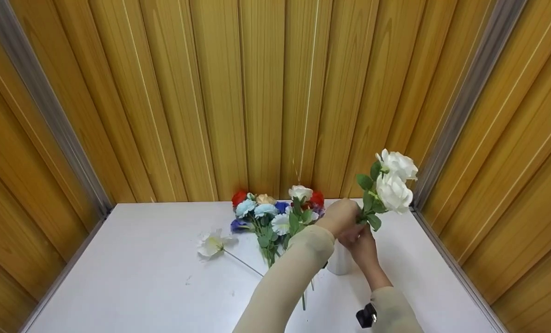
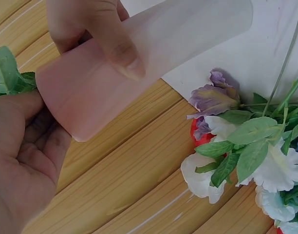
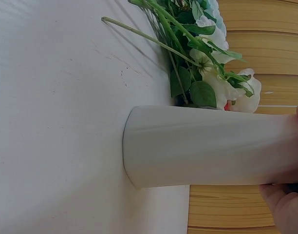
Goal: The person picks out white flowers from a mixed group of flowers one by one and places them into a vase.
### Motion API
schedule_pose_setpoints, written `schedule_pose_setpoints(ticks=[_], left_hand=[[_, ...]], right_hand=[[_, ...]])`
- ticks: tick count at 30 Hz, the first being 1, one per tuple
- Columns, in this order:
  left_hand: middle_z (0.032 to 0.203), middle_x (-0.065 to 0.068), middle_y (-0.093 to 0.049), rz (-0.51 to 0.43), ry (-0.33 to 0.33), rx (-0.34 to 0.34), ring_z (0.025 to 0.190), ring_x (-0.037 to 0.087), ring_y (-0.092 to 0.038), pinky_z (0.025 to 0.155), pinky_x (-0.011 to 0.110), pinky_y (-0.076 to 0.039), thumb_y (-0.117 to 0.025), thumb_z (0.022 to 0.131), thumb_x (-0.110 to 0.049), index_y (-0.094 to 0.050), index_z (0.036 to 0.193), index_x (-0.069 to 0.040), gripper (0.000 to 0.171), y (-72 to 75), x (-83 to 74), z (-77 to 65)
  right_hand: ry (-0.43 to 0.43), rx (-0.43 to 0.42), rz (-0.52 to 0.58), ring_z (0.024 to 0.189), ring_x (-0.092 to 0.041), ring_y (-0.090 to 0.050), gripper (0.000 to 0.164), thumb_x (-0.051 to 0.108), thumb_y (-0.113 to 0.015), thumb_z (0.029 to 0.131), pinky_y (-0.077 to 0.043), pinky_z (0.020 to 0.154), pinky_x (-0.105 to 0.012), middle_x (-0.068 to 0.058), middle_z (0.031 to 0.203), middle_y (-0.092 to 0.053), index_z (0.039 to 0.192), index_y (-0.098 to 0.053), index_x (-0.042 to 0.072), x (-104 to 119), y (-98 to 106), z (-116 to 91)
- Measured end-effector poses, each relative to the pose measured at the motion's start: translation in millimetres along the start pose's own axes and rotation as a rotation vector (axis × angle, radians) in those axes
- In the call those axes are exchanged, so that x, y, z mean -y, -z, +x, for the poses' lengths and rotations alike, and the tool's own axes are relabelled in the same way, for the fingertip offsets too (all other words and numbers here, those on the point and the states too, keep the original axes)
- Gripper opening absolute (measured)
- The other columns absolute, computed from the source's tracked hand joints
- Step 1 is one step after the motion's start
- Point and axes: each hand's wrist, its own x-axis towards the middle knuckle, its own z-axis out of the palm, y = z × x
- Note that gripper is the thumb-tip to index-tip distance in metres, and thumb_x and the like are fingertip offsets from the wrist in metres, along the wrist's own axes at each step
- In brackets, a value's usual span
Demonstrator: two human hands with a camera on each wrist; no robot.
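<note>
A tall vase (image 3: 207, 148), white at the base and pinkish toward the mouth, stands upright on the white table. My right hand (image 1: 365, 247) grips its upper part, the thumb lying along the wall in the left wrist view. At the mouth is my left hand (image 2: 22, 161), fingers curled; in the head view this hand (image 1: 342, 216) holds a stem of white roses (image 1: 394, 192) with green leaves (image 2: 10, 73). The blooms lean up and right above the hands. The stem's lower part is hidden by the hands and vase.
Left of the vase lies a pile of artificial flowers (image 1: 266, 212) in red, blue, white and peach, with stems toward the front. A single white flower (image 1: 212, 244) lies further left. Wood-patterned panels (image 1: 261, 92) wall in the table (image 1: 141, 268).
</note>
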Motion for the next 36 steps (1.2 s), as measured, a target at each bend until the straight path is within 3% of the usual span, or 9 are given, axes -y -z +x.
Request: schedule_pose_setpoints(ticks=[6, 11, 14, 18, 21, 24, 26, 29, 36], left_hand=[[0.077, -0.005, -0.073, -0.057, -0.023, -0.034, 0.066, 0.008, -0.049, 0.063, 0.016, -0.045, -0.074, 0.092, -0.027, -0.080, 0.088, -0.015, 0.014, 1.8, 4.6, 1.3], [0.088, -0.003, -0.080, -0.112, -0.015, -0.057, 0.068, 0.006, -0.051, 0.071, 0.013, -0.054, -0.078, 0.091, -0.026, -0.083, 0.094, -0.016, 0.012, 7.2, 9.6, 2.0], [0.096, -0.003, -0.081, -0.137, -0.014, -0.080, 0.073, 0.005, -0.062, 0.077, 0.016, -0.058, -0.074, 0.094, -0.022, -0.083, 0.099, -0.016, 0.012, 14.2, 13.9, -0.3], [0.106, 0.000, -0.081, -0.219, -0.053, -0.128, 0.091, 0.011, -0.074, 0.082, 0.019, -0.059, -0.067, 0.100, -0.020, -0.082, 0.108, -0.013, 0.018, 31.7, 22.0, -7.5], [0.110, 0.002, -0.080, -0.312, -0.087, -0.159, 0.098, 0.014, -0.074, 0.083, 0.018, -0.059, -0.065, 0.101, -0.021, -0.080, 0.112, -0.012, 0.021, 48.5, 26.1, -16.1], [0.112, 0.003, -0.079, -0.347, -0.108, -0.202, 0.100, 0.014, -0.074, 0.085, 0.019, -0.058, -0.063, 0.102, -0.022, -0.078, 0.116, -0.012, 0.022, 65.2, 30.1, -25.8], [0.114, 0.003, -0.079, -0.347, -0.110, -0.224, 0.102, 0.015, -0.073, 0.087, 0.019, -0.058, -0.062, 0.102, -0.022, -0.077, 0.118, -0.012, 0.023, 75.2, 34.9, -32.6], [0.116, 0.006, -0.078, -0.387, -0.097, -0.245, 0.102, 0.019, -0.074, 0.087, 0.023, -0.059, -0.062, 0.102, -0.020, -0.076, 0.119, -0.011, 0.024, 87.1, 46.6, -43.0], [0.121, 0.012, -0.076, -0.629, 0.012, -0.273, 0.109, 0.028, -0.071, 0.095, 0.034, -0.060, -0.062, 0.102, -0.017, -0.075, 0.120, -0.005, 0.025, 98.8, 85.4, -64.2]], right_hand=[[-0.025, 0.037, 0.027, 0.129, -0.037, -0.055, 0.067, 0.007, -0.068, 0.095, -0.049, 0.109, -0.051, -0.023, 0.144, -0.054, 0.150, -0.031, -0.001, 0.7, 1.5, 1.8], [-0.044, 0.048, 0.032, 0.137, -0.039, -0.051, 0.075, 0.014, -0.070, 0.096, -0.045, 0.114, -0.055, -0.024, 0.152, -0.049, 0.154, -0.025, 0.000, 0.4, 1.8, 2.8], [-0.043, 0.038, 0.036, 0.132, -0.035, -0.053, 0.076, 0.015, -0.072, 0.094, -0.047, 0.113, -0.053, -0.024, 0.149, -0.051, 0.153, -0.027, -0.001, 0.0, -0.6, 3.3], [-0.037, 0.028, 0.061, 0.127, -0.029, -0.053, 0.075, 0.009, -0.074, 0.091, -0.053, 0.105, -0.037, -0.023, 0.147, -0.052, 0.151, -0.030, -0.002, -0.2, -3.1, 5.2], [-0.057, 0.043, 0.097, 0.131, -0.030, -0.051, 0.079, 0.009, -0.073, 0.092, -0.053, 0.106, -0.036, -0.024, 0.152, -0.047, 0.154, -0.025, -0.001, 0.6, -2.4, 7.2], [-0.076, 0.036, 0.099, 0.135, -0.039, -0.050, 0.083, 0.013, -0.074, 0.092, -0.049, 0.112, -0.049, -0.029, 0.152, -0.044, 0.154, -0.022, -0.003, 1.8, -2.7, 8.9], [-0.083, 0.032, 0.042, 0.138, -0.044, -0.048, 0.087, 0.019, -0.076, 0.092, -0.043, 0.117, -0.056, -0.032, 0.153, -0.043, 0.155, -0.020, -0.005, 2.4, -3.5, 9.4], [-0.096, 0.041, 0.058, 0.143, -0.047, -0.044, 0.088, 0.017, -0.076, 0.091, -0.039, 0.119, -0.058, -0.033, 0.156, -0.039, 0.155, -0.019, -0.006, 3.0, -5.5, 10.2], [-0.131, 0.081, 0.041, 0.149, -0.049, -0.035, 0.090, 0.017, -0.074, 0.093, -0.034, 0.121, -0.058, -0.031, 0.161, -0.031, 0.158, -0.015, -0.004, 3.8, -4.5, 10.6]])
